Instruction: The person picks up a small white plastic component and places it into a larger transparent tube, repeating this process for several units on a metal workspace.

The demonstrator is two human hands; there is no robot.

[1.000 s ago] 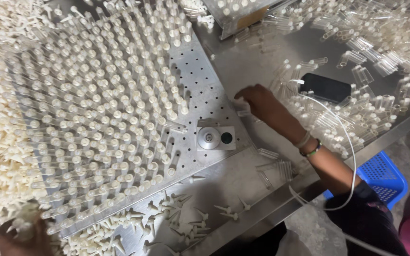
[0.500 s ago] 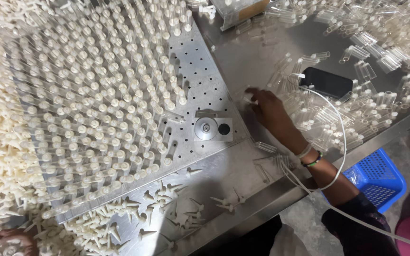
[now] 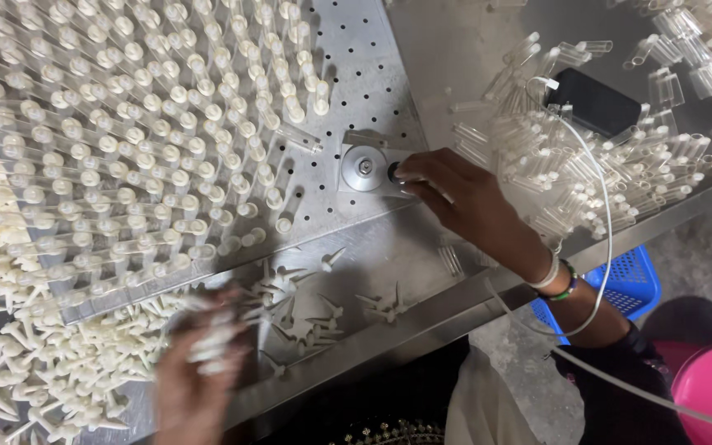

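Since the earlier frame the right hand (image 3: 463, 198) has slid left to the round metal knob (image 3: 364, 167), fingertips touching beside it, holding nothing. Below-left of the knob, the blurred left hand (image 3: 195, 371) clutches white stoppers (image 3: 212, 342).

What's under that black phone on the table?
The phone lies on clear plastic tubes scattered over the metal table. A white cable runs from its left end. Whatever sits directly beneath it is covered, so tubes or bare metal cannot be told.
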